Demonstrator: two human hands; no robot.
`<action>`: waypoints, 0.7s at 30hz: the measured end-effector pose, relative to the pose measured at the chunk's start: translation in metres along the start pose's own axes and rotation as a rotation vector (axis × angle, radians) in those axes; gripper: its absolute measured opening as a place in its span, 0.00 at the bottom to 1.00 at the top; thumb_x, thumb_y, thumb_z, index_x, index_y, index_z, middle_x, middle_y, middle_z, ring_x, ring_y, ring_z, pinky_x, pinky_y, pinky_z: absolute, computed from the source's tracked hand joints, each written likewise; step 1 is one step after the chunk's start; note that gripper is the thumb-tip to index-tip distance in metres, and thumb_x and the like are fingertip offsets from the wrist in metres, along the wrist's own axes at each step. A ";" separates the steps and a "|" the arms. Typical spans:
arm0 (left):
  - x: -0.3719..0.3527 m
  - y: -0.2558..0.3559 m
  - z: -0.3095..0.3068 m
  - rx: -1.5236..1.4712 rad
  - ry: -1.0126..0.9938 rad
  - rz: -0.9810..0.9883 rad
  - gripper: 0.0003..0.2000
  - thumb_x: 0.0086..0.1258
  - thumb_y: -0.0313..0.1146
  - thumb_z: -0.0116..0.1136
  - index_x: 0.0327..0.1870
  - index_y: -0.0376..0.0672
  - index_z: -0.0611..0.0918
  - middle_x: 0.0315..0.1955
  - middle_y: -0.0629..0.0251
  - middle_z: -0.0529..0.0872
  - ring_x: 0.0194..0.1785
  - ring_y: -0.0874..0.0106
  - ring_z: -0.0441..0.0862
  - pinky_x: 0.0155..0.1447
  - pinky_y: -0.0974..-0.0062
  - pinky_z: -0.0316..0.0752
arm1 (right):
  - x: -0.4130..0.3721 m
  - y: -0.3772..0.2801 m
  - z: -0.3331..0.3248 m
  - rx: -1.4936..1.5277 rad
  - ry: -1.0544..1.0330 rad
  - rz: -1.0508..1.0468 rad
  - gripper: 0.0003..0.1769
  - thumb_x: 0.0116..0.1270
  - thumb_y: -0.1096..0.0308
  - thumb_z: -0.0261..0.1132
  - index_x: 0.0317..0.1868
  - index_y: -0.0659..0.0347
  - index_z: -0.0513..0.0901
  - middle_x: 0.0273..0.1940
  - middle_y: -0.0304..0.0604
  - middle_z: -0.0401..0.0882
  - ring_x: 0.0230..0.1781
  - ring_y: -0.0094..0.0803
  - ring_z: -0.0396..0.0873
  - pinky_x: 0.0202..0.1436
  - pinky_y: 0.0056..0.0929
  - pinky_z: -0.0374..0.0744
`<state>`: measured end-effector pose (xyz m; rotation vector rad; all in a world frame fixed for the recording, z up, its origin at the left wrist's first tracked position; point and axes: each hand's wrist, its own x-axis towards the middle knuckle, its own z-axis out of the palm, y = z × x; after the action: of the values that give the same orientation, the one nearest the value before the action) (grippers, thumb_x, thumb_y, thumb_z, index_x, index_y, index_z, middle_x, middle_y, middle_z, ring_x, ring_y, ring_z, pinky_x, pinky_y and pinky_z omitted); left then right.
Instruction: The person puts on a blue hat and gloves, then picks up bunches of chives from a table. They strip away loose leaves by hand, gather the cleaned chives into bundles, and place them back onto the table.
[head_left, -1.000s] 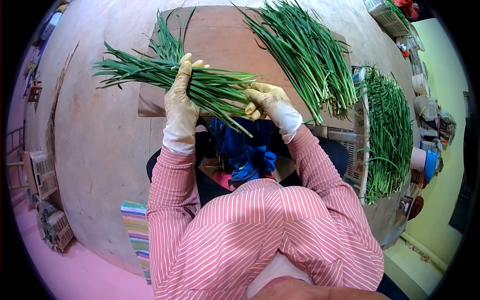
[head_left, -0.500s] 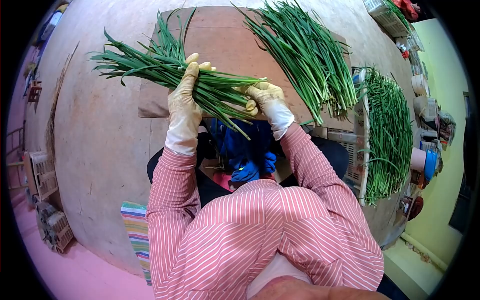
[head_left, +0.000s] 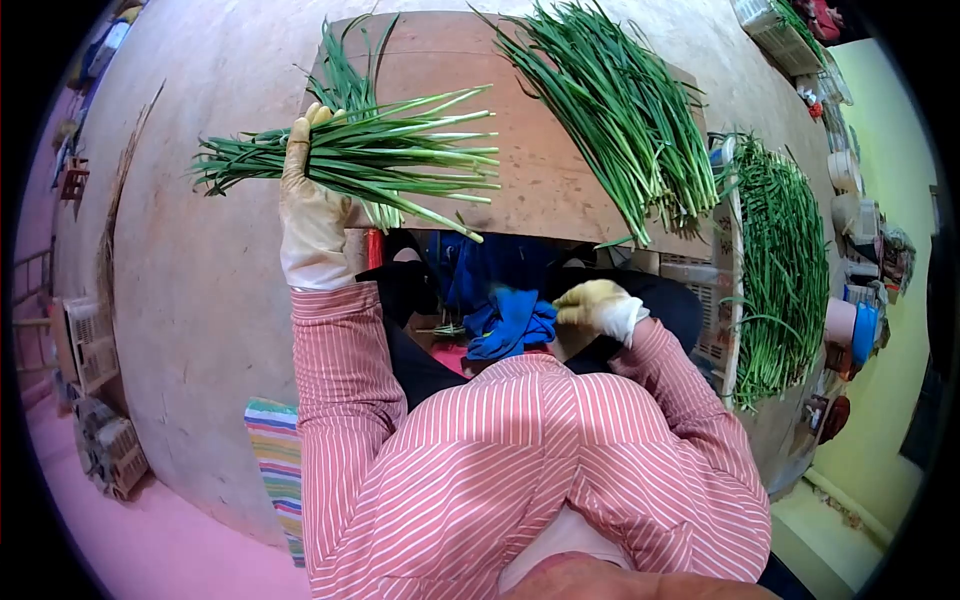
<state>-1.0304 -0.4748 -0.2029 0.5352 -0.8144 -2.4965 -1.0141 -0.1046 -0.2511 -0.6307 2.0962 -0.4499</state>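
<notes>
Wrapped round a bunch of long green stalks (head_left: 400, 160) is my left hand (head_left: 312, 200), in a pale, stained glove. The leafy ends point left and the pale cut ends fan out to the right, over the board's near left part. My right hand (head_left: 597, 305), gloved too, is low over my lap beside a blue cloth (head_left: 510, 322); its fingers are bent together, and whether they hold anything is hidden. On the brown board (head_left: 450, 60) a small group of stalks (head_left: 345, 75) lies behind my left hand, and a large pile (head_left: 620, 110) lies at the right.
Right of the board stands a white crate (head_left: 730, 270) heaped with green stalks (head_left: 780, 270). A striped mat (head_left: 275, 465) lies at the lower left. More crates (head_left: 90, 345) stand at the far left, and basins (head_left: 840, 320) line the right wall.
My right hand has let go of the stalks and dropped toward my lap. My left hand has moved left with the bunch, whose pale ends now spread out to the right.
</notes>
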 end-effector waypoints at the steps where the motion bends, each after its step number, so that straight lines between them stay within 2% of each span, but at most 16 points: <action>1: 0.001 0.000 0.000 -0.007 0.005 -0.026 0.17 0.73 0.36 0.57 0.58 0.36 0.77 0.52 0.59 0.82 0.56 0.65 0.79 0.62 0.65 0.76 | -0.002 -0.004 -0.002 0.043 0.060 -0.012 0.23 0.61 0.55 0.68 0.51 0.62 0.83 0.39 0.51 0.85 0.46 0.43 0.83 0.50 0.34 0.79; 2: 0.000 -0.001 0.001 -0.014 0.012 -0.051 0.17 0.73 0.36 0.57 0.58 0.36 0.77 0.52 0.59 0.82 0.56 0.65 0.79 0.62 0.65 0.77 | -0.001 -0.013 -0.005 0.085 0.117 -0.026 0.27 0.61 0.53 0.69 0.55 0.61 0.82 0.45 0.52 0.84 0.53 0.46 0.81 0.56 0.36 0.77; 3: -0.003 -0.002 0.002 -0.014 0.012 -0.053 0.17 0.73 0.36 0.57 0.58 0.36 0.77 0.52 0.59 0.82 0.56 0.65 0.79 0.62 0.65 0.77 | 0.002 -0.018 -0.006 0.211 0.378 -0.124 0.30 0.60 0.52 0.70 0.58 0.62 0.80 0.49 0.53 0.82 0.52 0.45 0.81 0.55 0.36 0.77; 4: -0.006 -0.004 0.004 -0.013 0.008 -0.063 0.17 0.74 0.36 0.57 0.58 0.36 0.77 0.51 0.59 0.82 0.55 0.65 0.79 0.62 0.65 0.77 | 0.009 -0.034 -0.018 0.334 0.487 -0.165 0.31 0.60 0.53 0.71 0.59 0.61 0.78 0.51 0.53 0.81 0.52 0.42 0.81 0.55 0.33 0.77; 5: -0.008 -0.004 0.006 -0.011 0.000 -0.070 0.17 0.74 0.36 0.56 0.58 0.36 0.77 0.51 0.60 0.82 0.55 0.65 0.79 0.62 0.65 0.77 | 0.017 -0.047 -0.026 0.522 0.550 -0.182 0.30 0.60 0.56 0.72 0.58 0.64 0.79 0.49 0.52 0.82 0.51 0.38 0.81 0.55 0.30 0.77; 6: -0.008 -0.006 0.005 -0.008 -0.007 -0.070 0.17 0.74 0.36 0.56 0.58 0.36 0.77 0.51 0.60 0.82 0.55 0.65 0.79 0.62 0.65 0.77 | 0.019 -0.065 -0.042 0.686 0.546 -0.213 0.30 0.60 0.56 0.73 0.57 0.67 0.79 0.50 0.53 0.82 0.50 0.35 0.81 0.54 0.29 0.77; 10: -0.012 -0.013 0.009 0.036 -0.002 -0.063 0.16 0.75 0.37 0.55 0.58 0.38 0.77 0.52 0.61 0.81 0.56 0.66 0.78 0.62 0.65 0.77 | 0.053 -0.093 -0.057 0.806 0.609 -0.234 0.29 0.59 0.58 0.74 0.53 0.72 0.79 0.47 0.50 0.83 0.48 0.32 0.81 0.52 0.28 0.78; 12: -0.012 -0.015 0.008 -0.036 0.031 -0.100 0.16 0.75 0.37 0.54 0.58 0.38 0.77 0.53 0.61 0.80 0.58 0.66 0.77 0.63 0.66 0.76 | 0.062 -0.097 -0.058 0.849 0.604 -0.230 0.28 0.59 0.59 0.75 0.52 0.73 0.79 0.46 0.49 0.83 0.47 0.30 0.81 0.51 0.26 0.78; 14: -0.011 -0.015 0.003 -0.035 0.020 -0.121 0.17 0.76 0.37 0.53 0.61 0.38 0.75 0.55 0.61 0.79 0.59 0.67 0.76 0.64 0.68 0.75 | 0.067 -0.098 -0.057 0.988 0.525 -0.248 0.22 0.61 0.64 0.74 0.48 0.73 0.79 0.41 0.45 0.84 0.41 0.28 0.82 0.45 0.24 0.81; 16: -0.007 -0.018 -0.007 0.103 -0.124 -0.054 0.18 0.77 0.33 0.51 0.64 0.38 0.72 0.58 0.60 0.77 0.61 0.68 0.75 0.67 0.71 0.72 | 0.066 -0.100 -0.054 1.069 0.525 -0.255 0.20 0.62 0.67 0.73 0.47 0.73 0.79 0.40 0.45 0.84 0.39 0.27 0.83 0.41 0.23 0.82; 17: -0.008 -0.021 -0.011 0.211 -0.151 -0.014 0.18 0.78 0.29 0.48 0.66 0.38 0.70 0.61 0.59 0.76 0.63 0.68 0.74 0.69 0.72 0.70 | 0.065 -0.100 -0.052 1.151 0.528 -0.260 0.17 0.62 0.69 0.72 0.46 0.73 0.78 0.39 0.45 0.83 0.37 0.27 0.83 0.38 0.22 0.83; 20: -0.004 -0.028 -0.016 0.384 -0.168 0.060 0.19 0.77 0.27 0.47 0.67 0.38 0.69 0.62 0.58 0.74 0.63 0.68 0.73 0.71 0.71 0.68 | 0.057 -0.105 -0.058 1.240 0.519 -0.230 0.15 0.63 0.72 0.71 0.44 0.72 0.78 0.38 0.45 0.83 0.35 0.27 0.83 0.34 0.22 0.84; 21: -0.008 -0.028 -0.009 0.206 -0.106 0.002 0.18 0.77 0.30 0.50 0.65 0.38 0.71 0.60 0.57 0.76 0.62 0.68 0.75 0.69 0.71 0.70 | 0.055 -0.104 -0.058 1.223 0.518 -0.234 0.16 0.63 0.69 0.72 0.43 0.72 0.79 0.38 0.44 0.83 0.34 0.25 0.82 0.34 0.21 0.82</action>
<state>-1.0283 -0.4548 -0.2250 0.4728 -1.1208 -2.4711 -1.0612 -0.2152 -0.1996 0.0047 1.7127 -1.9655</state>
